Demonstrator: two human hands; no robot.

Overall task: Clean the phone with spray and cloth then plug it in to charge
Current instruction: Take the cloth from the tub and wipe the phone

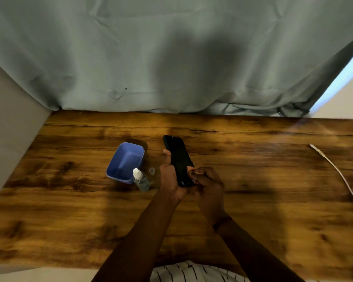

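Observation:
A black phone (178, 157) is held above the middle of the wooden table (69, 210), its dark screen facing up and its top end pointing away from me. My left hand (169, 176) grips its lower left edge, thumb along the side. My right hand (207, 186) is curled at the phone's lower right corner, fingertips touching it; whether it holds a cloth I cannot tell. A small clear spray bottle (140, 179) with a white nozzle stands just left of my left hand, and its clear cap (151, 171) sits beside it. A white charging cable (338, 174) lies at the right.
A blue plastic tub (125, 162) sits left of the spray bottle, touching or nearly touching it. A grey-green curtain (171, 58) hangs behind the table's far edge. The cable's plug end (312, 146) lies on the table's far right side.

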